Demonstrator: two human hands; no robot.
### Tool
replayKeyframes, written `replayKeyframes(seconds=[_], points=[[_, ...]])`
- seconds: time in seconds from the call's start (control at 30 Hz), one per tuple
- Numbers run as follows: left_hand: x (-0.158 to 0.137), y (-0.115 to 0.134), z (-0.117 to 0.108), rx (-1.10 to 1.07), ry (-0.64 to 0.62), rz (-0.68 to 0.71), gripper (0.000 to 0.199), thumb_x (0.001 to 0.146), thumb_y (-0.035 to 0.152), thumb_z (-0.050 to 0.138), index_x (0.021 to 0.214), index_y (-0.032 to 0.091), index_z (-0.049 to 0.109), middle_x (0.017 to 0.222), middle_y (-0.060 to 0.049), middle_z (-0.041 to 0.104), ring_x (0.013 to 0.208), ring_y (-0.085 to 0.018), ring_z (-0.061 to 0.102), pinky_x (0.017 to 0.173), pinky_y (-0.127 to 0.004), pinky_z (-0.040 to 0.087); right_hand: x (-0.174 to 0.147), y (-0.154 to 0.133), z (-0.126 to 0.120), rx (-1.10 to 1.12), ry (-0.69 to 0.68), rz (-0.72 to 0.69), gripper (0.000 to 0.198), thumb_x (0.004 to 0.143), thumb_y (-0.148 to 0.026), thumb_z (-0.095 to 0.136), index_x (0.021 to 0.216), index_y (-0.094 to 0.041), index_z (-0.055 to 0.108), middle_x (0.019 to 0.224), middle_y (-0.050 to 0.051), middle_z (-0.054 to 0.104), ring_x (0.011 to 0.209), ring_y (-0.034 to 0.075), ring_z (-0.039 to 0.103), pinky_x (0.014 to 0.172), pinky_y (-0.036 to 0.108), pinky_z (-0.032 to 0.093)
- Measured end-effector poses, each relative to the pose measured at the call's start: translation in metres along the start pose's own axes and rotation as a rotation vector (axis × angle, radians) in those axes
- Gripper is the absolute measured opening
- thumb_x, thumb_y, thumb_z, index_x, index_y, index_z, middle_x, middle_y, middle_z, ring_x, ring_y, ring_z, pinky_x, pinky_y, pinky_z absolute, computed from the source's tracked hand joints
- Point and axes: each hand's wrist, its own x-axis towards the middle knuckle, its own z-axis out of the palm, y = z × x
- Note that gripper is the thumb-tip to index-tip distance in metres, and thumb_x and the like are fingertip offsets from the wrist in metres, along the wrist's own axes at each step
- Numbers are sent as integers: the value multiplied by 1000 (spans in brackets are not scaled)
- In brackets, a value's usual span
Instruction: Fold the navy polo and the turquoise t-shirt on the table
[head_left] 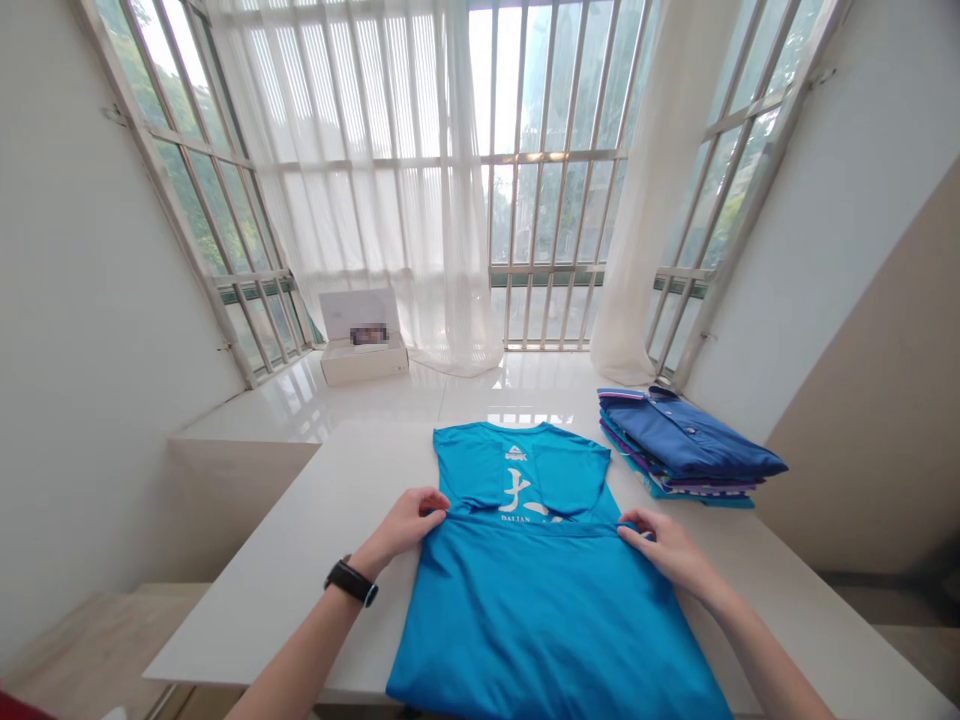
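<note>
My left hand (411, 520) and right hand (660, 545) pinch blue DALIAN T-shirt (540, 610); uneven pull could bunch it between them

From my end of the feed I read, on the blue shirt (547, 610), a white triangle logo (515, 452) above what looks like PEAK; below that, a large brush-style character (514, 490), apparently 大, then DALIAN (516, 519); right of the shirt, white markings on the clothes stack (686, 435) are illegible to me.
</note>
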Motion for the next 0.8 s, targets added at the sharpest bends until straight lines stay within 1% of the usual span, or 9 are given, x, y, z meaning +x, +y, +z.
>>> replayKeyframes(seconds=[0.17, 0.23, 0.37, 0.4, 0.47, 0.53, 0.6, 0.7, 0.8], points=[[-4, -2, -4, 185, 70, 85, 21, 84, 35, 57, 88, 19, 69, 90, -6, 74, 88, -22, 69, 82, -33, 54, -1, 9, 2, -53, 21, -23, 38, 76, -57, 54, 82, -24, 71, 85, 7, 76, 81, 28, 70, 76, 37, 54], [-7, -1, -2, 255, 90, 101, 18, 86, 32, 54, 89, 20, 68, 93, -7, 74, 88, -23, 69, 84, -34, 54, -3, 10, 5, -133, 60, -42, 37, 80, -54, 50, 90, -24, 70, 94, 8, 76, 86, 28, 70, 79, 38, 54], [-17, 9, 16, 500, 187, 226, 31, 93, 32, 48, 118, 20, 64, 126, -11, 65, 119, -27, 58, 105, -44, 44, -13, -1, 21, -346, 200, -150, 49, 91, -51, 41, 119, -20, 65, 125, 14, 67, 116, 32, 61, 98, 46, 50], [-20, 12, 23, 580, 172, 271, 37, 96, 35, 46, 127, 20, 60, 136, -12, 59, 129, -28, 51, 110, -45, 39, -17, -6, 27, -381, 191, -192, 53, 92, -54, 39, 124, -19, 63, 132, 15, 63, 124, 32, 56, 104, 46, 47], [-26, 18, 36, 704, 58, 326, 49, 99, 44, 43, 141, 20, 49, 150, -11, 46, 142, -29, 36, 117, -49, 31, -24, -14, 40, -429, 104, -249, 61, 93, -60, 39, 135, -19, 57, 146, 13, 53, 136, 31, 46, 112, 47, 40], [-30, 18, 47, 792, -70, 315, 61, 100, 53, 39, 150, 18, 38, 157, -13, 35, 147, -32, 26, 119, -53, 25, -30, -20, 51, -484, -16, -246, 70, 92, -65, 38, 146, -20, 47, 155, 10, 41, 144, 31, 35, 116, 48, 34], [-32, 14, 52, 849, -138, 270, 68, 100, 58, 33, 154, 17, 30, 161, -14, 26, 148, -33, 21, 120, -54, 21, -34, -21, 58, -535, -105, -208, 76, 92, -68, 34, 151, -20, 38, 159, 9, 32, 146, 30, 29, 119, 50, 28], [-33, 6, 53, 878, -142, 239, 68, 100, 59, 29, 156, 20, 26, 163, -12, 20, 149, -31, 18, 121, -52, 17, -36, -20, 60, -572, -149, -171, 77, 94, -68, 29, 154, -20, 31, 161, 8, 26, 148, 28, 25, 121, 50, 22], [-33, 2, 52, 877, -128, 245, 68, 100, 60, 28, 156, 22, 23, 163, -10, 20, 149, -30, 18, 121, -50, 17, -36, -20, 58, -582, -154, -158, 77, 94, -69, 27, 154, -20, 30, 161, 7, 24, 148, 28, 24, 122, 50, 22]])
